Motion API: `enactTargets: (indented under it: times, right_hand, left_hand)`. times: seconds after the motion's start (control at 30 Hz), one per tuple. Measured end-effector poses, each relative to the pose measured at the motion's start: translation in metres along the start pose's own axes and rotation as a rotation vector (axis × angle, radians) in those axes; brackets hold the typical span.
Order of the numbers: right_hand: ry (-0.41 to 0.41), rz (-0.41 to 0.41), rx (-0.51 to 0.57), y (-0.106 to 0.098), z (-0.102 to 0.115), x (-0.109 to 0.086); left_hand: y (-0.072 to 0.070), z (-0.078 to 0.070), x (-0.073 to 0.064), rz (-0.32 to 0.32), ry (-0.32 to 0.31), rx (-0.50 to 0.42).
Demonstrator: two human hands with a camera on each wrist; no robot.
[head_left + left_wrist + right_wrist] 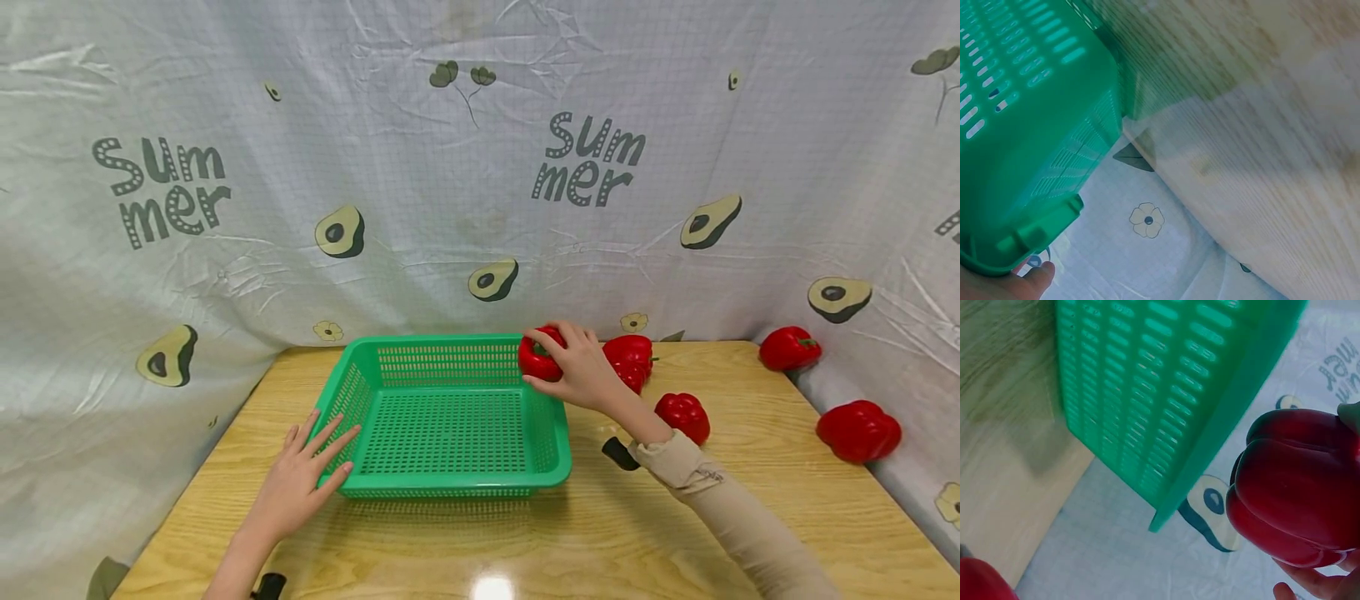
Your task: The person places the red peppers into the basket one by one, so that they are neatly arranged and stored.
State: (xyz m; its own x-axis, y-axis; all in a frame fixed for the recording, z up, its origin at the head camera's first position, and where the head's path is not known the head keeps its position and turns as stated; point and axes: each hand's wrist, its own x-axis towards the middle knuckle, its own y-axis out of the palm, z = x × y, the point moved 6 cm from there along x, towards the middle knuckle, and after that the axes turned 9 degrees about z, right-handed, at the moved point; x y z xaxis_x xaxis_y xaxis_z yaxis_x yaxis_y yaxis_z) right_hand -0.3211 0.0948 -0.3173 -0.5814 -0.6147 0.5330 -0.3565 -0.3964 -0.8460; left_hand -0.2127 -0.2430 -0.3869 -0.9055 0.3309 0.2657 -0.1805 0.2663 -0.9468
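A green plastic basket (pixel 450 481) with slotted sides stands on the table, its inside bare in the head view. My left hand (pixel 291 487) lies at its left front rim, fingers spread and straight. In the left wrist view, fingers (pixel 1038 275) show at the rim's lower corner. With curled fingers and thumb, my right hand (pixel 581 367) grips a red bell pepper (pixel 534 360) over the basket's back right corner. The right wrist view shows this bell pepper (pixel 1297 487) from its side, level with and just beyond the green rim (pixel 1235 419).
More red bell peppers lie right of the basket: some behind my right hand (pixel 628 357), one near the sleeve (pixel 682 418), and two at the table's right edge (pixel 790 348), (pixel 859 431). A printed cloth (pixel 420 167) hangs behind the wooden table (pixel 420 550).
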Motion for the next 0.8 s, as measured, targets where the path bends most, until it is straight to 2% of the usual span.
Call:
enactTargets:
  times: [0.37, 0.8]
  right_hand:
    - [-0.042, 0.120, -0.078, 0.029, -0.002, 0.015]
    - [-0.003, 0.248, -0.134, 0.057, -0.005, 0.021]
  left_hand:
    - [-0.001, -0.001, -0.001, -0.001, 0.000, -0.004]
    - [0.000, -0.001, 0.000, -0.009, 0.001, 0.002]
